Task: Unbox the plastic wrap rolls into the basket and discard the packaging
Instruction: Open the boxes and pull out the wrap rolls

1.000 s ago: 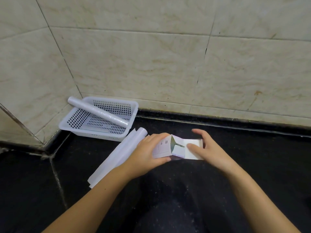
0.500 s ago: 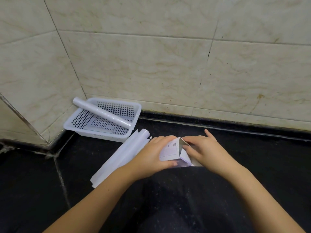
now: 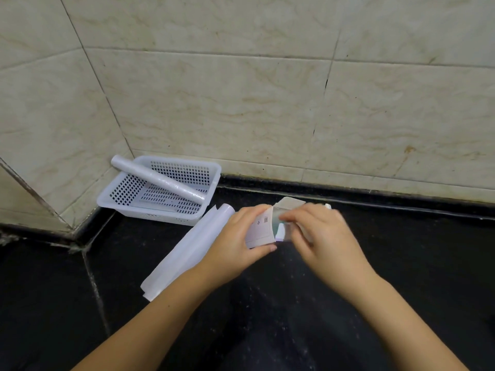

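Note:
A small white cardboard box (image 3: 261,230) with printed text and a code is gripped by my left hand (image 3: 241,236) at its left end. My right hand (image 3: 318,234) pinches its open right end, where a flap (image 3: 290,202) stands up. The right hand is blurred. A white perforated basket (image 3: 115,203) sits in the corner with one plastic wrap roll (image 3: 158,179) lying slantwise in it, one end resting on the rim. A second, pale roll with a loose sheet (image 3: 192,250) lies on the black counter just left of my left hand.
The black counter (image 3: 415,263) meets beige tiled walls (image 3: 241,103) at the back and on the left, with the basket in the corner. A grout seam (image 3: 93,285) runs across the counter on the left.
The box has been turned more upright between my hands and its end flap has come up. My right hand has shifted onto the open end. The camera view has moved slightly.

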`<control>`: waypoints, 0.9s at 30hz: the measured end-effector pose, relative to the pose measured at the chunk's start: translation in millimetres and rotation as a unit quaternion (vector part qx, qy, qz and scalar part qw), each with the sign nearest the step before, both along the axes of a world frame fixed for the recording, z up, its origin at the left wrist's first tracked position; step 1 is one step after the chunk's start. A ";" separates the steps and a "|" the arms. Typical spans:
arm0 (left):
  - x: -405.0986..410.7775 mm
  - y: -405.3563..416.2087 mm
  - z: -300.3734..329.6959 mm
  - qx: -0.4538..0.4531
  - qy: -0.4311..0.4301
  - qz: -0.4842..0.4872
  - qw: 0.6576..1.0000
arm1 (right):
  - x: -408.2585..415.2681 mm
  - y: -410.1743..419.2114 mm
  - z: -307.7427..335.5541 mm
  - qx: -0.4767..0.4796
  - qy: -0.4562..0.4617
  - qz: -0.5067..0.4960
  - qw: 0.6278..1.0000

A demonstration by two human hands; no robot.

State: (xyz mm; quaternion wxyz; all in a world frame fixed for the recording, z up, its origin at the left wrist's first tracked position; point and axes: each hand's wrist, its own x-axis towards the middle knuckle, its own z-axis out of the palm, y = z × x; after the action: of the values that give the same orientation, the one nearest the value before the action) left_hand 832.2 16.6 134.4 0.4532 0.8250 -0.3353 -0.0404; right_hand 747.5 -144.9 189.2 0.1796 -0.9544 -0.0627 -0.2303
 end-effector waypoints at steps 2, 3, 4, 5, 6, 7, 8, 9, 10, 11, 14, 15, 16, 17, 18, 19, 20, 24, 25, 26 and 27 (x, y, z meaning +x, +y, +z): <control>0.9 -1.2 0.4 0.010 -0.035 0.004 0.999 | -3.5 0.2 -0.6 0.042 0.062 0.017 0.997; 0.7 -1.9 0.7 0.019 -0.057 0.008 0.998 | -4.8 -1.8 0.3 0.068 0.078 0.010 0.995; -0.2 -2.7 1.0 0.024 -0.072 0.016 0.997 | -5.6 -4.3 1.2 0.104 0.090 -0.001 0.991; -1.6 -3.6 1.5 0.022 -0.077 0.028 0.996 | -6.3 -6.2 1.9 0.144 0.104 -0.013 0.984; -2.7 -4.5 1.8 0.019 -0.081 0.040 0.996 | -5.6 -7.2 1.7 0.182 0.125 -0.024 0.975; -3.6 -5.6 1.8 0.021 -0.091 0.049 0.994 | -4.2 -7.2 0.5 0.212 0.149 -0.034 0.965; -4.6 -6.7 1.9 0.030 -0.110 0.056 0.992 | -2.0 -6.8 -1.5 0.232 0.167 -0.049 0.957; -5.5 -7.7 2.2 0.040 -0.132 0.059 0.989 | 0.5 -6.0 -3.0 0.243 0.175 -0.068 0.952; -6.3 -8.9 2.5 0.047 -0.154 0.060 0.985 | 2.8 -5.1 -3.7 0.250 0.173 -0.084 0.949; -7.1 -10.1 3.1 0.050 -0.175 0.060 0.982 | 5.2 -4.2 -4.0 0.251 0.169 -0.093 0.948; -9.8 -13.1 3.1 0.051 -0.223 0.059 0.972 | 12.4 -1.6 -4.3 0.240 0.180 -0.111 0.947; -9.9 -13.4 2.2 0.054 -0.235 0.061 0.969 | 14.4 -2.0 -5.0 0.239 0.193 -0.116 0.945; -9.6 -13.2 0.9 0.058 -0.246 0.063 0.965 | 15.9 -2.9 -5.5 0.244 0.208 -0.117 0.940; -8.9 -12.6 -0.4 0.060 -0.258 0.067 0.962 | 17.1 -4.7 -6.3 0.257 0.225 -0.114 0.933; -8.0 -11.8 -1.7 0.064 -0.270 0.070 0.958 | 18.0 -6.2 -6.7 0.275 0.238 -0.108 0.925; -7.3 -11.1 -2.8 0.067 -0.283 0.070 0.954 | 18.6 -7.3 -7.7 0.292 0.242 -0.100 0.920; -6.7 -10.5 -3.8 0.070 -0.297 0.069 0.950 | 18.7 -7.3 -8.4 0.299 0.236 -0.094 0.920; -2.7 -10.1 -6.7 0.086 -0.338 0.064 0.935 | 22.1 -1.6 -13.9 0.250 0.193 -0.092 0.944; -1.9 -10.5 -7.4 0.089 -0.344 0.062 0.933 | 24.0 0.1 -13.7 0.251 0.195 -0.096 0.943; -1.4 -11.0 -8.1 0.091 -0.352 0.059 0.930 | 25.5 1.4 -13.2 0.257 0.202 -0.101 0.940; -1.0 -11.4 -8.8 0.093 -0.363 0.054 0.926 | 27.1 1.4 -13.7 0.263 0.216 -0.102 0.935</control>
State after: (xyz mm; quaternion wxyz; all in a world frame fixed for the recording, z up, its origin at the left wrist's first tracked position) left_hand 831.1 5.2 125.6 0.2235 0.8384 -0.4262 0.2558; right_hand 774.6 -143.6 175.4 0.4090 -0.9010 0.1382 -0.0436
